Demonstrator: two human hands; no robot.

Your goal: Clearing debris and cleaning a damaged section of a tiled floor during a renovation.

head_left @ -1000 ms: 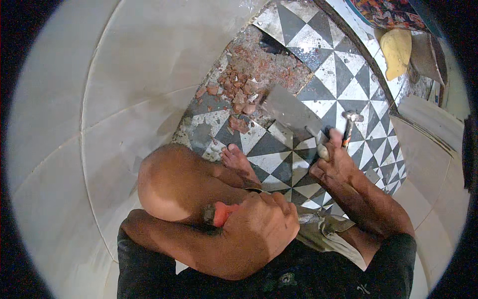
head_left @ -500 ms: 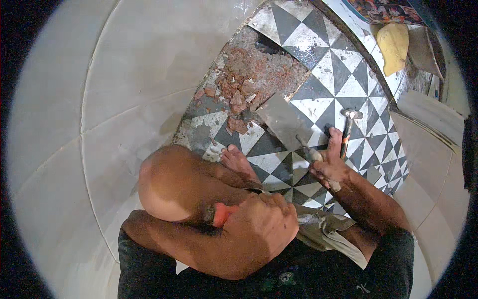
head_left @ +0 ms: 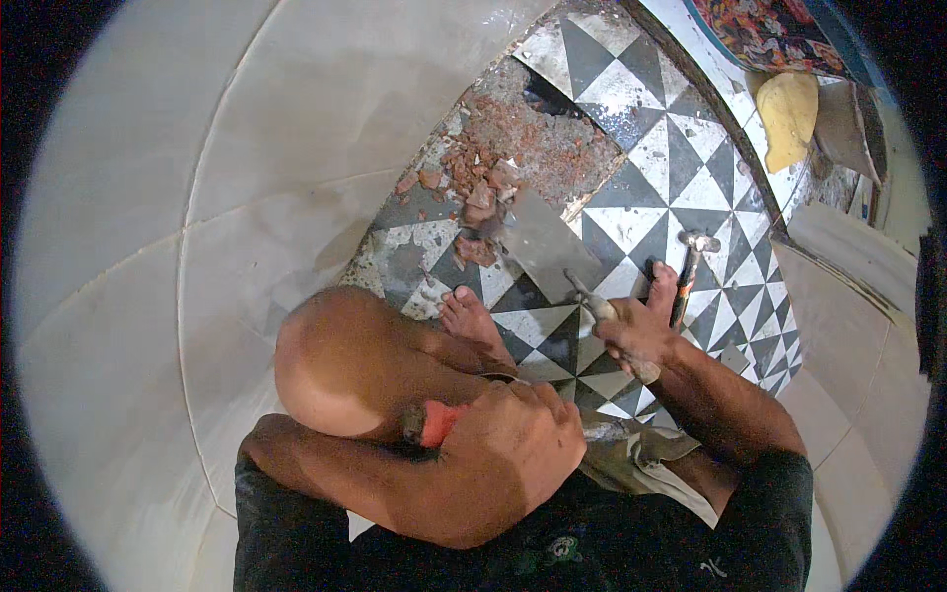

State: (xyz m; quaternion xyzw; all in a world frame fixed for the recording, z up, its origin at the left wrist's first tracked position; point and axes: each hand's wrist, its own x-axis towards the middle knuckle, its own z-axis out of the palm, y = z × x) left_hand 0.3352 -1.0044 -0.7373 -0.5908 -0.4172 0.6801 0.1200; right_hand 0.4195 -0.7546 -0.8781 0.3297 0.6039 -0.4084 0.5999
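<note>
My right hand [head_left: 636, 333] is closed round the handle of a flat rectangular trowel [head_left: 547, 247]. The grey blade lies low over the checkered tiles, its far edge against broken red rubble [head_left: 480, 202]. Close to my body, my left hand [head_left: 523, 444] makes a fist round an orange-handled tool [head_left: 442, 422]. A dark end pokes out on the left of that fist, and a shiny metal part shows on its right; the tool's exact kind is hidden. A hammer [head_left: 691, 271] with a black and orange handle lies beside my right foot.
Beyond the rubble is a bare patch of broken floor [head_left: 543, 153] with a dark hole [head_left: 546, 97] at its far edge. Pale walls [head_left: 109, 197] curve up on both sides. A yellow piece [head_left: 787, 118] and a printed bag [head_left: 769, 35] are at far right. My bent knee is at left.
My right hand has moved slightly left with the trowel, whose blade now meets the rubble more closely. My left hand keeps its grip. The whole view has shifted a little.
</note>
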